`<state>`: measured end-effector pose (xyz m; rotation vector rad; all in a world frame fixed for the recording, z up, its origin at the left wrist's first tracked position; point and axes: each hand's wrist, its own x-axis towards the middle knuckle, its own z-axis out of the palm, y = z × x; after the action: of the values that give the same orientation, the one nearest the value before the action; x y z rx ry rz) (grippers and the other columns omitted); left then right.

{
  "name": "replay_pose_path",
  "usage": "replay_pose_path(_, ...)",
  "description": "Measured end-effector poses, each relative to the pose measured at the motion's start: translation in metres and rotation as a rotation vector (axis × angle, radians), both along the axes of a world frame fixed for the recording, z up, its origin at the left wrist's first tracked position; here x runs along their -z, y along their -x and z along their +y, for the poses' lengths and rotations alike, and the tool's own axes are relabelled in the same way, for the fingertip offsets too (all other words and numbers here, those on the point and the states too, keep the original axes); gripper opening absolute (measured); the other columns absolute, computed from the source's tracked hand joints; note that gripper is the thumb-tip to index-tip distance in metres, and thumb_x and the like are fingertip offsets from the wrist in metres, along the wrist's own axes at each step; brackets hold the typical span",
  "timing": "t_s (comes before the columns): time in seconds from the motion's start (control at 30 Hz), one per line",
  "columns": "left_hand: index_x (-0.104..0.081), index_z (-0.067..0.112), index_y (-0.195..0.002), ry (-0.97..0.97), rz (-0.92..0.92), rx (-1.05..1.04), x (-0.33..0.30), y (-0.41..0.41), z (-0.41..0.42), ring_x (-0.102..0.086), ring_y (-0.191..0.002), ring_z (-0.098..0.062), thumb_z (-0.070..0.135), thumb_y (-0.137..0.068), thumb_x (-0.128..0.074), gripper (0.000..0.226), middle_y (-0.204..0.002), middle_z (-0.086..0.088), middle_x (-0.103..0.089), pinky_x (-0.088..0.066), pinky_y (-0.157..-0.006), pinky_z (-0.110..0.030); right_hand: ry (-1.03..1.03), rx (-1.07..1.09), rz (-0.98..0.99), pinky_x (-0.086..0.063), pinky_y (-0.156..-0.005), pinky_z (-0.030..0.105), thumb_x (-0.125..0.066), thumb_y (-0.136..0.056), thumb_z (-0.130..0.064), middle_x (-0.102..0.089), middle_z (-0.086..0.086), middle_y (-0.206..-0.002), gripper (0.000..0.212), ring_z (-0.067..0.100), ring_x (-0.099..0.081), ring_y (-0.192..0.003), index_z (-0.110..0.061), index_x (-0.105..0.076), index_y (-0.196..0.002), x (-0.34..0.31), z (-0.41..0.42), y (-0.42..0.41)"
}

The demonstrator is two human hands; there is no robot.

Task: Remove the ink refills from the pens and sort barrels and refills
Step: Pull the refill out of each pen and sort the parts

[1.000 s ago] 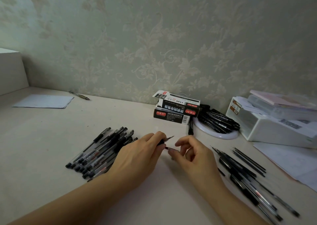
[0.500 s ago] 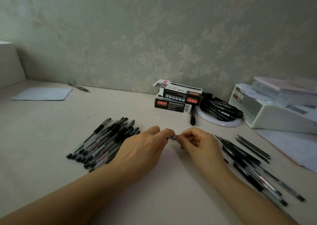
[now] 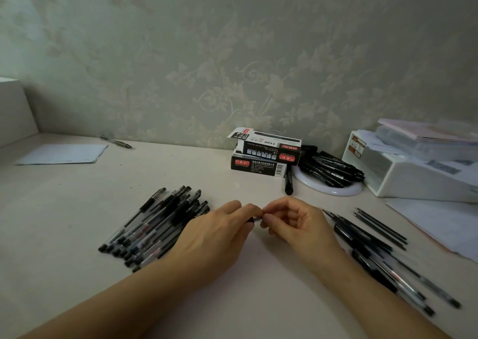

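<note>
- Left hand (image 3: 219, 237): I see it curled, knuckles up, fingertips pinching one end of a small dark pen part (image 3: 251, 219) at the centre of the pale cream bench (image 3: 77, 209).
- Right hand (image 3: 292, 222): fingers bent, thumb and forefinger pinching the other end of the same part; the two hands meet fingertip to fingertip just above the bench. I cannot tell whether the part is a barrel or a refill, as the fingers hide most of it.
- Heap of clear-bodied black-capped gel pens (image 3: 155, 224): lies on the bench just left of the left hand, pens roughly parallel and slanting.
- Thin black ink refills (image 3: 380, 227): lie side by side to the right of the right hand.
- Dark, clear pen barrels (image 3: 388, 271): lie nearer me, beside and partly under the refills.
- Two stacked black-and-white cardboard pen boxes (image 3: 263, 155): stand against the wall, the upper one with its flap open.
- White round dish (image 3: 333, 190): just right of the boxes, holding loose black pen caps (image 3: 331, 168).
</note>
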<state>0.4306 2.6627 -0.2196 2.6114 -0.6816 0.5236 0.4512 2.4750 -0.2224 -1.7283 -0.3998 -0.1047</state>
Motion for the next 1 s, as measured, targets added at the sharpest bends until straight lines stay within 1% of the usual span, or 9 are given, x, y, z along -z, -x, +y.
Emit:
replay_pose_path(0.17,-0.05,0.039,-0.111,0.045,-0.046,0.003,0.0004,-0.0012,0.0,-0.052,-0.076,-0.009,0.045,-0.098,-0.028,0.027,-0.091,0.012,-0.051,-0.046,-0.059,-0.032,0.01,-0.004,0.012,-0.051,-0.067,0.014,-0.073,-0.084,-0.006,-0.075,0.004,-0.079,0.014,0.014,-0.071,-0.076,-0.019,-0.072,-0.087,-0.0015,0.0001,0.001)
replay_pose_path(0.37,-0.063,0.029,-0.102,0.032,-0.158,0.012,-0.0019,-0.0025,0.0017,-0.05,-0.077,-0.009,0.034,-0.097,-0.047,0.017,-0.085,0.013,-0.055,-0.042,-0.058,-0.026,0.049,-0.029,0.012,-0.05,-0.069,0.013,-0.073,-0.085,-0.01,-0.076,0.003,-0.079,0.013,0.01,-0.07,-0.075,-0.023,-0.074,-0.086,-0.0019,-0.0007,0.002)
replay_pose_path(0.47,-0.065,0.028,-0.101,0.035,-0.183,0.029,-0.0034,-0.0017,0.0022,-0.052,-0.074,-0.01,0.031,-0.095,-0.054,0.013,-0.085,0.012,-0.057,-0.041,-0.057,-0.023,0.085,-0.047,0.03,-0.049,-0.069,0.012,-0.069,-0.09,-0.022,-0.076,0.002,-0.078,0.005,0.009,-0.069,-0.074,-0.024,-0.073,-0.087,-0.0005,-0.0009,0.0016)
replay_pose_path(0.6,-0.064,0.029,-0.102,0.04,-0.184,0.049,-0.004,-0.0016,0.0017,-0.05,-0.074,-0.01,0.032,-0.095,-0.052,0.015,-0.085,0.013,-0.056,-0.039,-0.059,-0.022,0.221,0.008,0.002,-0.047,-0.068,0.019,-0.056,-0.09,-0.05,-0.071,-0.003,-0.069,0.031,0.005,-0.064,-0.065,-0.025,-0.07,-0.08,0.0028,0.0012,0.0013)
replay_pose_path(0.7,-0.064,0.028,-0.101,0.052,-0.19,0.042,-0.0044,-0.001,0.0008,-0.049,-0.071,-0.009,0.031,-0.095,-0.053,0.012,-0.082,0.013,-0.054,-0.038,-0.057,-0.022,0.246,0.039,-0.037,-0.05,-0.069,0.025,-0.049,-0.088,-0.061,-0.071,-0.004,-0.07,0.042,0.005,-0.062,-0.064,-0.026,-0.068,-0.078,0.0026,0.0034,0.0017)
replay_pose_path(0.77,-0.064,0.028,-0.099,0.06,-0.196,0.023,-0.0044,-0.0016,0.0015,-0.049,-0.07,-0.009,0.029,-0.094,-0.056,0.01,-0.081,0.012,-0.055,-0.039,-0.056,-0.023,0.213,0.022,-0.029,-0.052,-0.073,0.028,-0.056,-0.086,-0.058,-0.072,-0.005,-0.078,0.03,0.008,-0.063,-0.07,-0.03,-0.068,-0.084,0.0022,0.0039,0.0015)
replay_pose_path(0.87,-0.066,0.028,-0.1,0.067,-0.191,0.022,-0.0039,-0.0029,0.0023,-0.051,-0.072,-0.011,0.03,-0.094,-0.056,0.012,-0.083,0.011,-0.057,-0.044,-0.058,-0.027,0.185,-0.017,-0.027,-0.052,-0.071,0.025,-0.066,-0.091,-0.033,-0.072,-0.003,-0.08,0.005,0.015,-0.064,-0.075,-0.029,-0.067,-0.088,0.0019,0.0022,0.0003)
replay_pose_path(0.93,-0.065,0.028,-0.102,0.06,-0.187,0.041,-0.0035,-0.0026,0.0019,-0.051,-0.072,-0.01,0.031,-0.094,-0.054,0.014,-0.084,0.012,-0.057,-0.044,-0.058,-0.027,0.204,-0.013,-0.034,-0.051,-0.07,0.03,-0.062,-0.094,-0.032,-0.068,-0.001,-0.073,0.013,0.014,-0.062,-0.07,-0.026,-0.067,-0.084,0.0027,0.0015,0.0003)
replay_pose_path(1.0,-0.065,0.029,-0.103,0.053,-0.184,0.052,-0.0032,-0.0019,0.0012,-0.05,-0.072,-0.01,0.033,-0.094,-0.053,0.015,-0.084,0.012,-0.056,-0.043,-0.059,-0.026,0.254,0.018,-0.042,-0.05,-0.068,0.039,-0.056,-0.095,-0.041,-0.063,0.0,-0.066,0.026,0.01,-0.056,-0.062,-0.024,-0.065,-0.077,0.0031,0.0027,0.0008)
